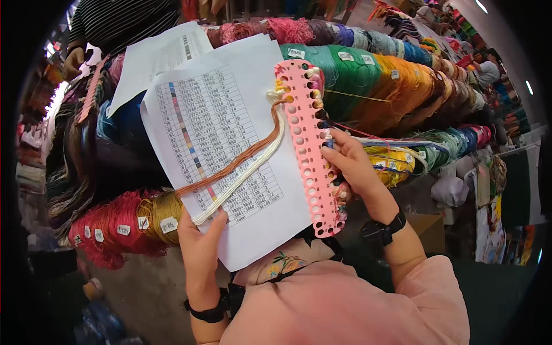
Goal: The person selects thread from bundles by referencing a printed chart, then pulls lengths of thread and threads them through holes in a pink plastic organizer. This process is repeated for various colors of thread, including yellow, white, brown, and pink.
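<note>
My left hand (198,241) is closed on the lower left edge of a white printed paper sheet (247,244), its thumb on top. The sheet bears a table with a column of small coloured squares. My right hand (349,161) grips the right edge of a pink plastic floss organizer card (305,155), held upright over the sheet's right side. Bundles of coloured thread hang along that card's right edge. From its upper left holes, brown floss (236,161) and cream floss (247,167) trail across the table to my left thumb.
Rows of thread bundles with paper tags lie around: green thread (339,63), orange thread (397,86), yellow thread (391,164) and red thread (112,230). At upper left are another printed sheet (161,60), a second pink card (92,92) and another person's hand (73,63).
</note>
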Motion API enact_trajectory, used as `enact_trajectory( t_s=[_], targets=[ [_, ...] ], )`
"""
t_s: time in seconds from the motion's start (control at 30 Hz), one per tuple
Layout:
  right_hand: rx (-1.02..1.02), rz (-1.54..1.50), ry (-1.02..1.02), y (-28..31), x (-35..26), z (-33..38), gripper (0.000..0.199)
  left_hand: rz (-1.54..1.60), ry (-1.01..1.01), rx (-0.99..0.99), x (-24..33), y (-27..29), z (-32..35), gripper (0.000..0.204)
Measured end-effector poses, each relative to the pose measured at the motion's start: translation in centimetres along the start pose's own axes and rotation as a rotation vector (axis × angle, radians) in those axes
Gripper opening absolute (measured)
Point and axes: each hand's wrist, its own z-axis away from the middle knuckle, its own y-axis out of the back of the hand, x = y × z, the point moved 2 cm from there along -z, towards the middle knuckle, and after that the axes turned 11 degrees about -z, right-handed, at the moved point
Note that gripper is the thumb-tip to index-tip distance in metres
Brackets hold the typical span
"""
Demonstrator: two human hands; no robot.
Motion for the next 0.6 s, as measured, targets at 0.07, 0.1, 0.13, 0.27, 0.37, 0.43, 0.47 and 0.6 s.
enact_trajectory(
  t_s=[0.07, 0.1, 0.13, 0.27, 0.37, 0.43, 0.47, 0.6],
  targets=[
    [0.024, -0.015, 0.005, 0.4, -0.2, 0.1, 0.033, 0.009, 0.006, 0.014, 0.0, -0.2, 0.1, 0.035],
    [0.018, -0.02, 0.006, 0.1, -0.6, 0.2, 0.033, 0.028, -0.005, 0.033, 0.1, -0.1, 0.1, 0.033],
    [0.001, -0.034, -0.001, 0.1, -0.4, 0.1, 0.033, 0.047, -0.016, 0.051, 0.3, 0.0, 0.2, 0.031],
    [-0.025, -0.099, 0.048, 0.0, -0.2, -0.1, 0.031, -0.027, -0.004, 0.114, 0.9, 0.2, 0.4, 0.024],
    [-0.044, -0.064, 0.042, 0.2, -0.5, -0.1, 0.031, -0.166, -0.009, 0.177, 1.2, 0.4, 0.2, 0.018],
    [-0.074, -0.087, 0.02, 0.1, -0.4, -0.2, 0.03, -0.304, -0.042, 0.23, 1.0, 1.6, 0.2, 0.018],
    [-0.081, -0.099, 0.01, 0.1, -0.2, -0.2, 0.029, -0.359, 0.004, 0.244, 1.3, 2.5, 0.2, 0.018],
    [-0.076, -0.08, 0.097, 0.0, -0.2, -0.2, 0.031, -0.277, -0.041, 0.307, 3.6, 4.9, -1.6, 0.024]
  ],
)
